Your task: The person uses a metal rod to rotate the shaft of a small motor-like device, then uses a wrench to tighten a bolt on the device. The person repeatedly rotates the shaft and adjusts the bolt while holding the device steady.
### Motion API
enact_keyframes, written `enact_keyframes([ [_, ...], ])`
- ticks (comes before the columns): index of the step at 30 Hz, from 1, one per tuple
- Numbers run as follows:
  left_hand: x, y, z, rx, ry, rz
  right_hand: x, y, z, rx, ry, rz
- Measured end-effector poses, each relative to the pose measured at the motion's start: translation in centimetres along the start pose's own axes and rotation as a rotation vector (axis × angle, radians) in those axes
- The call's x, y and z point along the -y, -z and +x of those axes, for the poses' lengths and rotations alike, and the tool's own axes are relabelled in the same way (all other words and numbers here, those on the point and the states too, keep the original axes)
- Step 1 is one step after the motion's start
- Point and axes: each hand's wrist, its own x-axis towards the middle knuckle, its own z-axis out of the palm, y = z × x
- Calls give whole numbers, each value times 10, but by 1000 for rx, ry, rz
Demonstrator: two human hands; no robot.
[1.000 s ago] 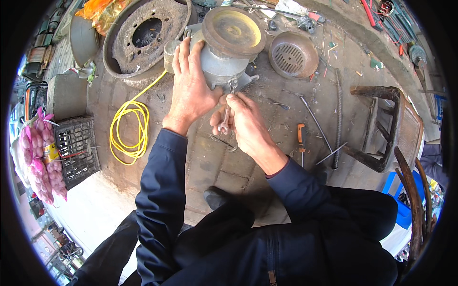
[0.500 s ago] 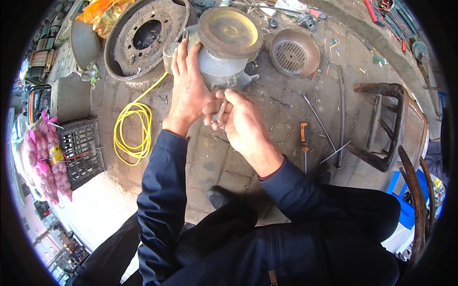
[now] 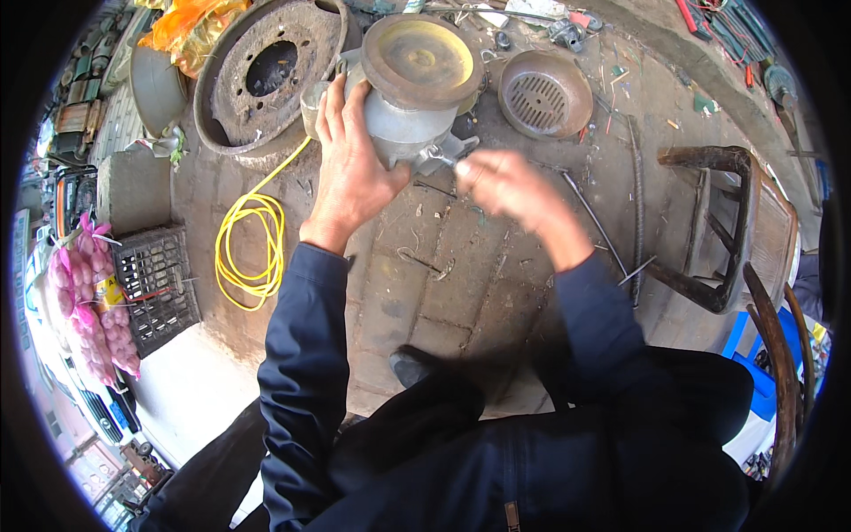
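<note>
A grey electric motor (image 3: pixel 403 129) stands upright before me, a broad round pulley (image 3: pixel 423 60) on its top. My left hand (image 3: pixel 348 164) grips its near left side, fingers stretched up along the housing and thumb low. At the motor's lower right edge, my right hand (image 3: pixel 510 186) is smeared by motion. From its closed fingers the wrench (image 3: pixel 446 160) reaches the metal lug there. Most of the wrench is hidden in the hand.
A rusty wheel rim (image 3: pixel 230 106) lies left of the motor, above a coiled yellow cord (image 3: pixel 251 257). A round slotted cover (image 3: pixel 544 96) sits to the right. Further right are a steel rod (image 3: pixel 636 222) and a wooden stool (image 3: pixel 745 230). A black crate (image 3: pixel 158 284) stands left.
My right hand has moved right, away from my left hand, and swung the wrench from upright between the hands to the motor's lower right lug. The left hand stays on the motor.
</note>
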Motion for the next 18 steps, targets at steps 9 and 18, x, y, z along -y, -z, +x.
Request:
enact_keyframes([
  [9, -4, 2, 0, -6, 31, -4, 38, 37, -18, 14, -60, -61],
  [18, -2, 0, -2, -30, 18, 0, -5, -66, -26, -46, -28, 626],
])
